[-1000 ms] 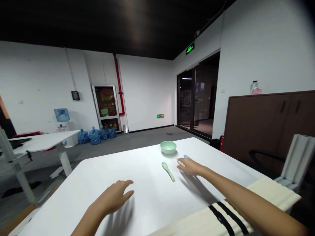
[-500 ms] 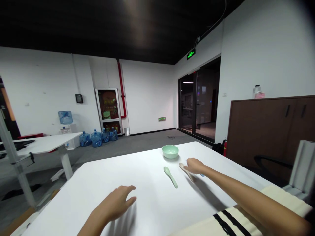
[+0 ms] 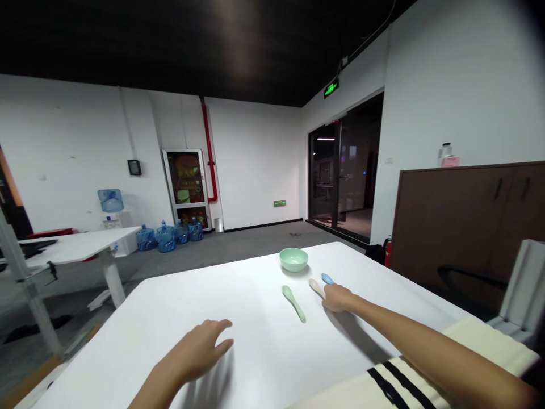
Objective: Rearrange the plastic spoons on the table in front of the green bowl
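White desk (image 3: 251,346), mint-green bowl (image 3: 293,259), mint-green spoon (image 3: 293,303) just in front; cream spoon (image 3: 315,287), blue spoon (image 3: 327,278) nearby

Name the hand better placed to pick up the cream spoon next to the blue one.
Right, most likely: the right hand is right at the end of the cream spoon, while the left hand sits open, farther back over the white table.
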